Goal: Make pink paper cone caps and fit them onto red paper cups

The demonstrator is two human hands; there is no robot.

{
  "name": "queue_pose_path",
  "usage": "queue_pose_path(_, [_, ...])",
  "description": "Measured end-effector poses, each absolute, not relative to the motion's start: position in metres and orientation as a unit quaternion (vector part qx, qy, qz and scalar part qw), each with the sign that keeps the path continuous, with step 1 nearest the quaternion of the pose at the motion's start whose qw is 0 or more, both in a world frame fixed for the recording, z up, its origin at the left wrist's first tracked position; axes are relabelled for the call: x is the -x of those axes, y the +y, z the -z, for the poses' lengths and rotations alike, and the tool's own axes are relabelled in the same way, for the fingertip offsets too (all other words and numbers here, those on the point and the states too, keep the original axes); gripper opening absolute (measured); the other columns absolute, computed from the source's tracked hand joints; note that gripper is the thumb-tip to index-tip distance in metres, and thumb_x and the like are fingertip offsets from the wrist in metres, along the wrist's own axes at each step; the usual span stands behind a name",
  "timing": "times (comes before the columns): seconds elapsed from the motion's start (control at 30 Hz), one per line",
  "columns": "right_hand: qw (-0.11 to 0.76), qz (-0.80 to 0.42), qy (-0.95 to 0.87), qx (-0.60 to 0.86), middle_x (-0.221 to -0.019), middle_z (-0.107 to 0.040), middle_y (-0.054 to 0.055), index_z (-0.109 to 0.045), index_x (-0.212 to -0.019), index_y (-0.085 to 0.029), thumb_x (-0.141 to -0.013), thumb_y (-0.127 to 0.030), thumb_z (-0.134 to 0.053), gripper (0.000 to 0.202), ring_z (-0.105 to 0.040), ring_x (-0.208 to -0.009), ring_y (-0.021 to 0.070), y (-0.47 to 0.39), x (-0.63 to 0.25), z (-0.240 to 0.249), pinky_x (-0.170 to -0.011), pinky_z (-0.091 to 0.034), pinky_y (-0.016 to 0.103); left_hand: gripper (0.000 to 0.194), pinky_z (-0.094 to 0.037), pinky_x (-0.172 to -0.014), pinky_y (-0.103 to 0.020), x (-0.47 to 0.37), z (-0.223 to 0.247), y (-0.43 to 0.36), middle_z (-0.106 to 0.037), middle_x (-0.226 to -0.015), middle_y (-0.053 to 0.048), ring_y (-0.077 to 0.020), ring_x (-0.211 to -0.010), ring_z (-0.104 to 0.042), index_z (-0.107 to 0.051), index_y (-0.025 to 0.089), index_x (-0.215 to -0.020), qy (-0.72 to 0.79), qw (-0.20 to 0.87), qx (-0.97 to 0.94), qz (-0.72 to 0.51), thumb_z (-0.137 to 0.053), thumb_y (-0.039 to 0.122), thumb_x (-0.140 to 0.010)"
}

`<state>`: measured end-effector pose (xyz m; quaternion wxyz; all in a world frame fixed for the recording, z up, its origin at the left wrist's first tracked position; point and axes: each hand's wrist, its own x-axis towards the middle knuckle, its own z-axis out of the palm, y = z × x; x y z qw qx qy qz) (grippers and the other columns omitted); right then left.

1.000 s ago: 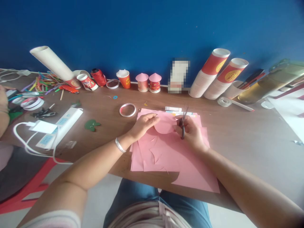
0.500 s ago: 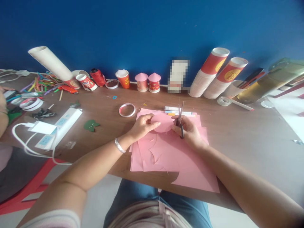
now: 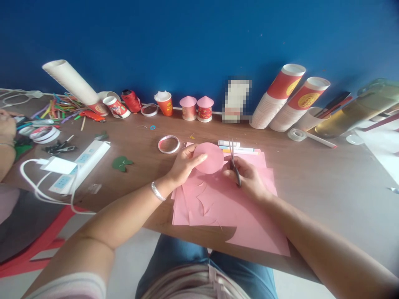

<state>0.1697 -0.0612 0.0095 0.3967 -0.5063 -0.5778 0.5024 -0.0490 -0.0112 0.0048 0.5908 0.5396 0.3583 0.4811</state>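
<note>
My left hand (image 3: 186,162) pinches the left edge of a pink paper circle (image 3: 210,158), thumb on top, tilting it so its round face shows. Just right of the circle, my right hand (image 3: 245,172) is closed around dark-handled scissors (image 3: 234,165), their blades pointing up and away from me. Below both hands lies a stack of pink paper sheets (image 3: 215,207), with thin curved paper offcuts (image 3: 204,203) on it. Several markers (image 3: 238,148) rest along the stack's far edge.
Tape rolls (image 3: 168,144), two paper cups with pink cone tops (image 3: 205,109) and stacked paper cups (image 3: 277,97) stand toward the blue wall. A power strip (image 3: 81,166) with white cables and a green paper cutout (image 3: 122,163) lie left. Another person's hand (image 3: 6,126) is far left.
The pink circle has turned to face me more and shifted slightly left, away from the right hand. The scissors have tilted, handles moving a little lower. The other person's hand has come further into view.
</note>
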Motion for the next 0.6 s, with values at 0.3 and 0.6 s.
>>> queue_pose_path(0.3, [0.365,-0.490,-0.594,0.523,-0.085,-0.071,0.003,-0.073,-0.116,-0.019,-0.080,-0.059,-0.075,0.055,-0.067,-0.083,0.0217,-0.0640,-0.1736,-0.0108,-0.077,-0.056,0.032,0.029,-0.048,-0.071,-0.026,0.0521,-0.0085,-0.0110,-0.066,-0.083,-0.002,-0.0155,-0.077,-0.058,-0.073,0.016,-0.087,0.371,0.577,-0.541,-0.487,-0.080,0.043,-0.081])
queue_pose_path(0.6, [0.297,-0.474,-0.641,0.525,-0.069,-0.060,0.000,-0.075,-0.095,-0.018,-0.082,-0.057,-0.072,0.041,-0.054,-0.067,0.0168,-0.0667,-0.1720,-0.0160,-0.061,-0.046,0.028,0.029,-0.047,-0.066,-0.025,0.0525,-0.0129,-0.0116,-0.064,-0.076,0.000,-0.0139,-0.071,-0.057,-0.072,0.016,-0.081,0.376,0.576,-0.547,-0.477,-0.081,0.043,-0.079])
